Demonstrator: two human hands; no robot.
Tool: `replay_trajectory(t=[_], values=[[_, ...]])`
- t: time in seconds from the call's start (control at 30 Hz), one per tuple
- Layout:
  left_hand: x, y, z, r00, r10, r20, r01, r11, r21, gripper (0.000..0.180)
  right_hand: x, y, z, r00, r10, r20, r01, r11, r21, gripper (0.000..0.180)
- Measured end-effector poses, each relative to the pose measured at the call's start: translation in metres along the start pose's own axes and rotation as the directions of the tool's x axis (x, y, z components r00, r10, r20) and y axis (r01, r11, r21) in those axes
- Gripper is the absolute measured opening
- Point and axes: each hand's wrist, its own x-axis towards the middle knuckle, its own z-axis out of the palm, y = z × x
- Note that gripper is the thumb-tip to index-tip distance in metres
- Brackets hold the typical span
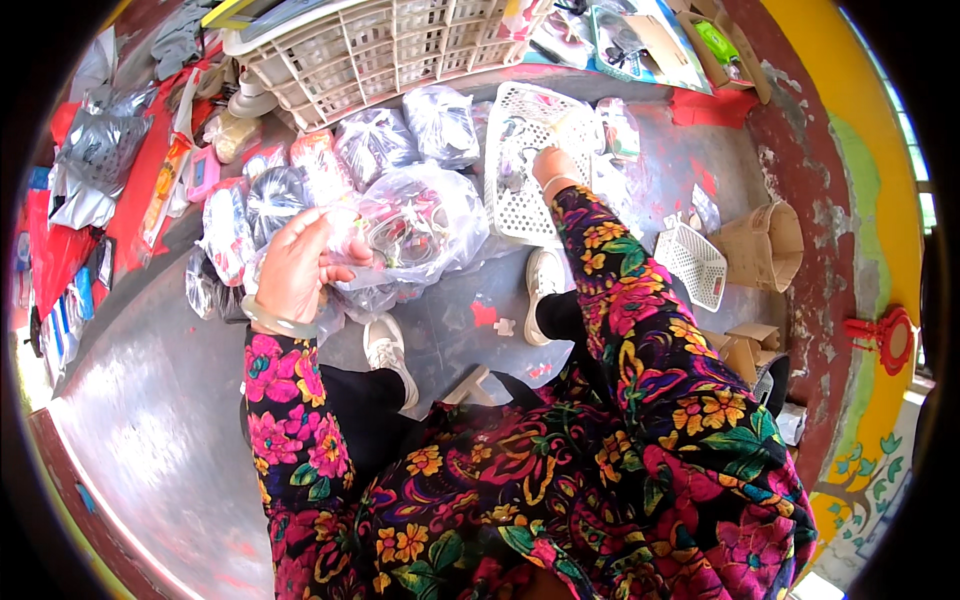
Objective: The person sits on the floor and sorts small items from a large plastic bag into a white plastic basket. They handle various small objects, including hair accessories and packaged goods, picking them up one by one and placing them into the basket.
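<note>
My left hand [296, 265], a pale bangle at its wrist, has its fingers curled on the rim of a clear plastic bag [455, 200]. Through the bag show thin looped items with pink and red parts, too small to name. My right hand [554, 166] reaches over a white perforated plastic basket [497, 190] with small items inside. Its fingers point away and are hidden, so whether they hold anything does not show. Several filled, tied plastic bags [375, 145] lie beyond and left of my left hand.
A large cream plastic crate [370, 55] stands at the far side. To the right are a smaller white basket [692, 263] and an open cardboard box [765, 245]. My shoes [545, 290] rest on the grey floor. Packaged goods lie on red sheeting [130, 215] at left.
</note>
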Motion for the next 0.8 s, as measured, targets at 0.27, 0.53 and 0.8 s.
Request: replay_trajectory(t=[0.27, 0.53, 0.8], values=[[0.002, -0.009, -0.009, 1.000, 0.023, 0.010, -0.023, 0.999, 0.048, 0.027, -0.016, -0.048, -0.120, 0.894, -0.443, 0.067, 0.300, 0.703, 0.645, 0.014], [0.002, -0.011, -0.013, 0.999, 0.032, -0.029, -0.031, 0.999, 0.020, 0.029, -0.160, -0.148, -0.143, 0.251, -0.963, 0.101, 0.757, 0.260, 0.599, 0.024], [0.000, -0.007, -0.011, 0.998, 0.062, 0.023, -0.062, 0.998, 0.016, 0.028, -0.154, -0.148, -0.095, 0.286, -0.940, 0.188, 0.935, 0.316, 0.158, 0.024]])
